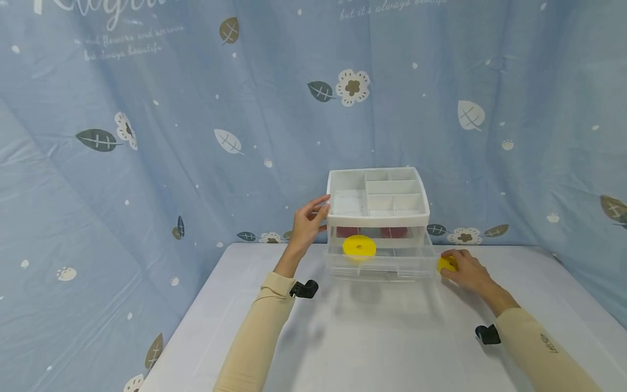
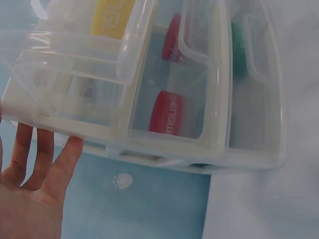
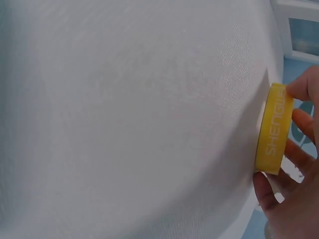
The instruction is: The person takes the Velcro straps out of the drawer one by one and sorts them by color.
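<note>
Yellow disc [image 3: 274, 129] was just right of drawer unit [image 1: 378, 222], close to worktop [image 1: 372, 348]; right hand [image 1: 469, 272] pinched it by rim, fingers curled. Left hand [image 1: 308, 223], fingers nearly straight, rested against drawer unit's left side. Second yellow disc [image 1: 359, 246] sat in pulled-out top drawer [image 1: 416, 268]. Red discs [image 2: 167, 112] showed in drawer below, green object [image 2: 239, 50] lower still. Blue curtain [image 1: 274, 109] hung behind.
</note>
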`<state>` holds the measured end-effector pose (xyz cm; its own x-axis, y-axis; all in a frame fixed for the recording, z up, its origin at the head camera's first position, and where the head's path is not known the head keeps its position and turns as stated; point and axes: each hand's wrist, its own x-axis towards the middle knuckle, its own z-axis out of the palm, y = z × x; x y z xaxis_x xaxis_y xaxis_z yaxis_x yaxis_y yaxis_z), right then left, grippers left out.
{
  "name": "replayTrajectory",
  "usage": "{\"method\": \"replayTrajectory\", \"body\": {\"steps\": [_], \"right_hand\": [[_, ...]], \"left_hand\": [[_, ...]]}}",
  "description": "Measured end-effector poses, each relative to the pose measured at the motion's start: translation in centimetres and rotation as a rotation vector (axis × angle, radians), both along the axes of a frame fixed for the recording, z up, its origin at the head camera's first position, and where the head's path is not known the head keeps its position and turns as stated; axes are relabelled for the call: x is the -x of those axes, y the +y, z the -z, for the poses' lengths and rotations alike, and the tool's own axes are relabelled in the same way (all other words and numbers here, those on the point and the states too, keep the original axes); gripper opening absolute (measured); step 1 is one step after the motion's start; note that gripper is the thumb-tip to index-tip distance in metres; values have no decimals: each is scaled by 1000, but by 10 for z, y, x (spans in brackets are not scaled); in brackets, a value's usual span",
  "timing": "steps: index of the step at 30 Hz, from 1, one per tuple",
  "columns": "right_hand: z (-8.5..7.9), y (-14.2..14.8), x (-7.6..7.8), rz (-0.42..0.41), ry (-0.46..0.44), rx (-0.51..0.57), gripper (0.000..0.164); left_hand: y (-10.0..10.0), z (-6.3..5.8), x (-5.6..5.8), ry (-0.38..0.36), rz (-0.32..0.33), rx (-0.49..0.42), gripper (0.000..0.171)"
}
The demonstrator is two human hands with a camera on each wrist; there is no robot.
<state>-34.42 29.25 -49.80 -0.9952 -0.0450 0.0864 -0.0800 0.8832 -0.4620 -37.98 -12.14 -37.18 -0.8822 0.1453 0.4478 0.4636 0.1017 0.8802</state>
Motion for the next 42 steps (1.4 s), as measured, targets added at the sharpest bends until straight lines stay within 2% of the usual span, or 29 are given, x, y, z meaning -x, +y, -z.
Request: {"method": "replayTrajectory", "body": {"steps": [8, 13, 20, 28, 42], "right_hand": [[2, 0, -4, -39, 19, -61, 54], [2, 3, -5, -65, 26, -58, 54], [-5, 5, -6, -98, 19, -70, 54], [-10, 4, -7, -115, 7, -91, 53], [-18, 7, -9, -166, 6, -113, 51]], "left_hand": [[0, 1, 1, -4, 0, -1, 41], [0, 1, 2, -4, -4, -3, 39], [1, 0, 0, -12, -6, -15, 37], [1, 0, -1, -19, 3, -18, 44], [0, 1, -1, -7, 12, -13, 45]]}}
